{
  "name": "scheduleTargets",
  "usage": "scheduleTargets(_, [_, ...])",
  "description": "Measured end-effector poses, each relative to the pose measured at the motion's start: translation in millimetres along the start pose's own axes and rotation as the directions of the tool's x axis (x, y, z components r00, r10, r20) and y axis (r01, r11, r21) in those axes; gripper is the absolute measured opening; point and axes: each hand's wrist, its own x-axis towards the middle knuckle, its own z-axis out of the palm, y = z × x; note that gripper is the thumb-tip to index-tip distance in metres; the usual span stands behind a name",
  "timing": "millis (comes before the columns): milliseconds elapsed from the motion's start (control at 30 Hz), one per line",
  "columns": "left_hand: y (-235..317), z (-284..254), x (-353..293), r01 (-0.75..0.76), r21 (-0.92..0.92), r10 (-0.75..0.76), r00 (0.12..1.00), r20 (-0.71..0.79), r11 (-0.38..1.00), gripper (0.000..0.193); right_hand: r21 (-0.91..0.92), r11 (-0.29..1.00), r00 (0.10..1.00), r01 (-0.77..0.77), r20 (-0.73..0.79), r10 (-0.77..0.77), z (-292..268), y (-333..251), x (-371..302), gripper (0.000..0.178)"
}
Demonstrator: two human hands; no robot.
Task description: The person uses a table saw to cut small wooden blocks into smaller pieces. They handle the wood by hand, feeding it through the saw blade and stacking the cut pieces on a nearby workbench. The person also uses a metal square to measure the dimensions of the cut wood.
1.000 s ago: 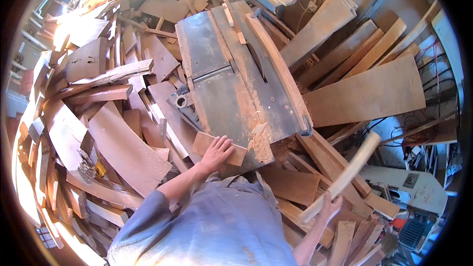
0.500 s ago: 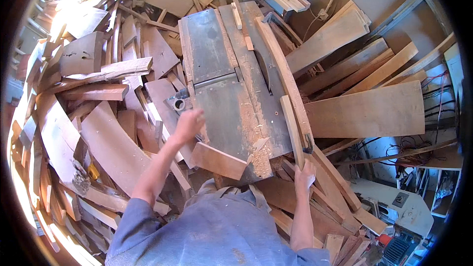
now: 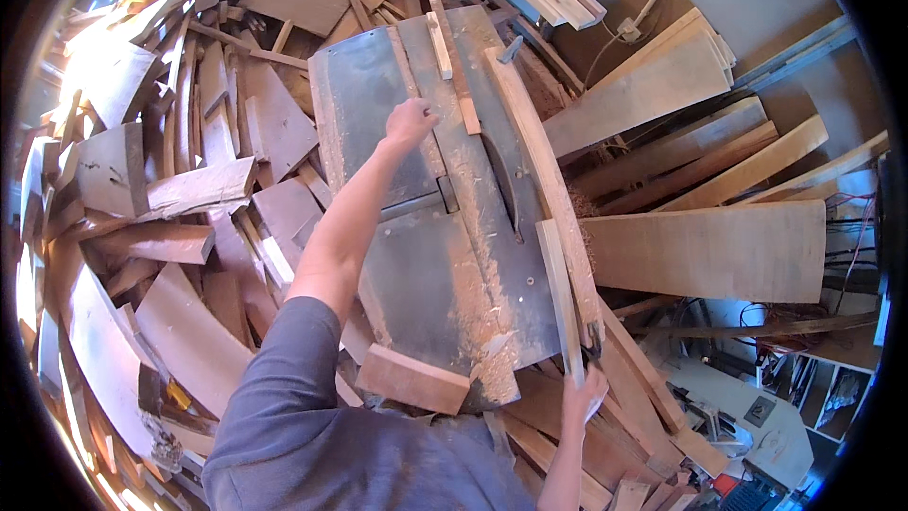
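Note:
My right hand [image 3: 584, 396] grips the near end of a narrow pale wooden strip [image 3: 560, 293]. The strip lies alongside a long wooden fence [image 3: 534, 147] on the right of a grey metal machine table [image 3: 407, 274]. Stretched out over the table's far part is my left hand [image 3: 411, 123], its fingers curled in and nothing seen sticking out of them. A dark curved saw blade [image 3: 502, 175] stands in the table, left of the fence. Between the hands, a cutter slot [image 3: 416, 205] crosses the bed, partly covered by my left forearm.
Sawdust and shavings [image 3: 487, 360] streak the table. A short wood block [image 3: 413, 378] lies at its near edge, two thin sticks [image 3: 440, 43] at its far end. Offcuts [image 3: 189, 312] are heaped at left; broad boards [image 3: 705, 251] lean at right.
My left hand has swung forward from the table's left edge to over its far part. My right hand still holds the strip's end; the whole view has shifted as I lean forward.

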Motion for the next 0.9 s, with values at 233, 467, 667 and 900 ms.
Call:
scheduleTargets(233, [40, 33, 68, 0.093, 0.006, -0.092, 0.995, -0.040, 0.996, 0.039, 0.007, 0.994, 0.994, -0.106, 0.029, 0.106, -4, 4, -22, 0.055])
scheduleTargets(467, [77, 24, 87, 0.179, 0.156, -0.191, 0.979, 0.064, 0.971, 0.049, 0.003, 0.995, 0.995, -0.101, 0.016, 0.100, 5, 10, -21, 0.050])
scheduleTargets(667, [51, 13, 104, 0.216, 0.046, -0.218, 0.975, 0.047, 0.975, 0.039, 0.017, 0.994, 0.983, -0.108, 0.149, 0.105, -5, 8, -13, 0.049])
scheduleTargets(900, [14, -43, 53, 0.161, -0.420, -0.134, 0.987, 0.093, 0.893, 0.021, -0.006, 0.999, 0.999, 0.034, -0.010, -0.034, 1, 0, 2, 0.047])
